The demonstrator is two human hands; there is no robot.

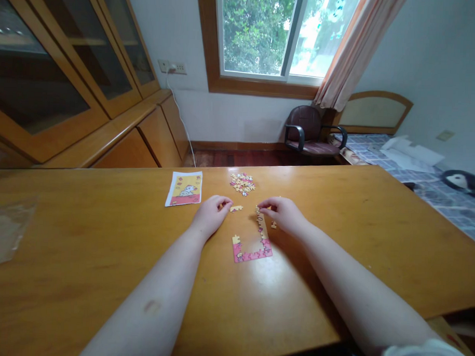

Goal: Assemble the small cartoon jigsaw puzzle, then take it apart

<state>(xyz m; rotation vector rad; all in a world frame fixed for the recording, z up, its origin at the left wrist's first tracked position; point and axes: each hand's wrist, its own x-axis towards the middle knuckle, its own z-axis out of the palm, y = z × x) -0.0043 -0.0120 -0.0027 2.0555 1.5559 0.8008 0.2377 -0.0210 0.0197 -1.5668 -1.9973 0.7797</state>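
A partly joined jigsaw border (254,255) lies on the table, pink along its near side and yellow up its right side. My right hand (281,210) is at the far end of that right side, thumb and fingers pinched on a puzzle piece (257,209). My left hand (215,213) rests to the left, its fingers closed together by a short joined strip of yellow pieces (237,208); whether anything is between the fingertips is hidden. A loose yellow piece (274,225) sits under my right hand. Beyond both hands is a heap of loose puzzle pieces (242,183).
A picture card (184,189) with a yellow and pink print lies left of the heap. On the wooden table's (103,235) far left is a clear plastic bag (5,232). Behind the table stand an office chair (309,131), glass-door cabinets and a bed.
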